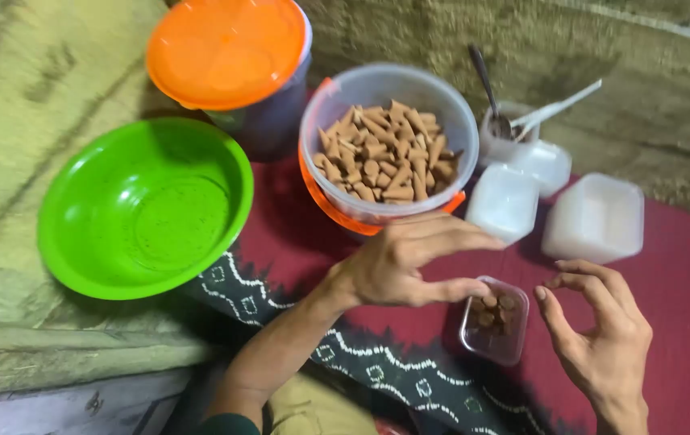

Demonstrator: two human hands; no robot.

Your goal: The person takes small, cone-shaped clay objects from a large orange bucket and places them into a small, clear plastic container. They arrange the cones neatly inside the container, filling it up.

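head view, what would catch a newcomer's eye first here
The bright green bowl at the left and the orange lid on the dark container behind it stand out first. At centre, a clear tub is heaped with brown cones. In front, on the red cloth, the left hand and right hand hover either side of a small clear box partly filled with cones.

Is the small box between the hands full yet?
Partly filled. The small box is open and holds a few brown cones; clear wall shows around them.
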